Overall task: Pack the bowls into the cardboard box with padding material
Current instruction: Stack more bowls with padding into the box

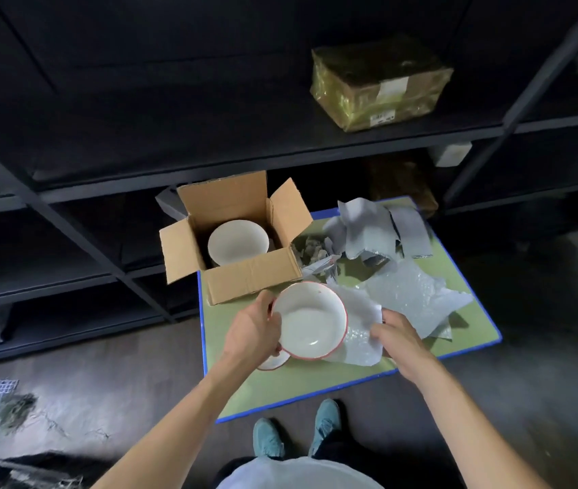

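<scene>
Wrapping is judged to be the step in hand: a crumpled sheet of translucent bubble wrap (358, 333) is pinched at its near edge by the right hand (398, 338), seemingly to be drawn around the white, red-rimmed ceramic bowl (310, 321). That bowl is gripped by its left rim in the curled left hand (252, 330), above the near left edge of the green, blue-edged table (315, 382). At the far left corner the open brown cardboard box (245, 277) is kept within reach, a plain white bowl (238, 241) already inside

- Cardboard box (245, 277): top open; rear and right flaps upright, left flap splayed outward.
- White bowl (238, 241) inside: fills most of the floor.
- Shelf rail (210, 167): close behind rear flap.
- Red-rimmed bowl (310, 321): held just before front wall.
- Green mat (298, 386): bare along near edge.
- Padding sheets (414, 298): cover its right half.
</scene>
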The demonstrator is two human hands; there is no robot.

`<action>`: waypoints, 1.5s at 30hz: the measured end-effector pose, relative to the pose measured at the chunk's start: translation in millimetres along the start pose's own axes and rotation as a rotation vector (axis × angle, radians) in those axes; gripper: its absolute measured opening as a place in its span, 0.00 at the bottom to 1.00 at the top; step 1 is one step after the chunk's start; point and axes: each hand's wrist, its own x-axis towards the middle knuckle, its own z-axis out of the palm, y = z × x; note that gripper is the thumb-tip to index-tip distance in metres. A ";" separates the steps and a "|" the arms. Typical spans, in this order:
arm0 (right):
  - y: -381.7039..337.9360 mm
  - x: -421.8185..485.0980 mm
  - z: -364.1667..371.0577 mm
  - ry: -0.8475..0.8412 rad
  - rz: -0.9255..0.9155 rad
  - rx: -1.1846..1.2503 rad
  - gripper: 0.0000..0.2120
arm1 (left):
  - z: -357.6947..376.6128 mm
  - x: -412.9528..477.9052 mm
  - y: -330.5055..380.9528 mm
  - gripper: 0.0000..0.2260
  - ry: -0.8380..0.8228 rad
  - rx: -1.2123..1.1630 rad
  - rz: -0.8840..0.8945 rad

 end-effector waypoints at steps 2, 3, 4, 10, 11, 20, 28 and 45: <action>-0.8 0.0 0.4 -0.023 0.012 0.046 0.19 | 1.1 2.1 9.8 0.05 -0.018 -0.017 0.034; -1.9 -0.7 1.1 -0.047 0.005 0.067 0.21 | 2.4 3.2 14.3 0.05 -0.028 -0.023 0.049; -3.0 -0.8 1.9 -0.068 -0.002 0.079 0.22 | 4.0 4.5 18.1 0.05 -0.035 -0.026 0.065; -2.0 -2.9 1.5 -0.053 -0.017 0.144 0.15 | 12.2 7.6 28.2 0.06 -0.073 -0.058 0.108; -0.9 -4.2 0.9 -0.050 -0.007 0.181 0.15 | 12.9 7.1 29.4 0.06 -0.081 -0.057 0.115; 3.4 -13.6 -1.7 -0.195 -0.021 0.492 0.17 | 8.5 -1.8 31.9 0.06 -0.121 -0.141 0.098; 1.3 -22.7 -4.3 -0.265 -0.079 0.436 0.19 | 10.3 -2.6 16.6 0.07 -0.071 -0.093 0.116; -29.9 -29.6 15.8 -0.326 -0.126 0.367 0.21 | -20.2 -9.9 -2.5 0.15 -0.219 -0.370 0.018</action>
